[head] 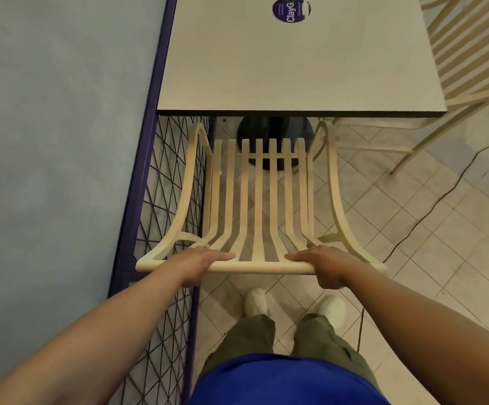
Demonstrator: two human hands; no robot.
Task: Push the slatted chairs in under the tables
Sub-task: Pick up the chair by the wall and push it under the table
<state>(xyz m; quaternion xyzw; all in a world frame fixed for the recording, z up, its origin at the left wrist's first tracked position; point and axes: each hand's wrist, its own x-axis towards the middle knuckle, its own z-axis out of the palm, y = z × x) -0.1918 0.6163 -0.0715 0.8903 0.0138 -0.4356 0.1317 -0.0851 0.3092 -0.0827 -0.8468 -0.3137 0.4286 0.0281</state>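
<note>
Head: left hand (199,266), right hand (326,267) on chair (257,200)

Clearance around slatted chair (259,200)
Ahead: black pedestal base (275,131) under table (296,68). Left: purple mesh fence (176,176) just beside the arm. Right: open tiled floor (369,197), crossed by a cable (434,204), second chair (468,62) beyond.

head view looks steeply down, close.
</note>
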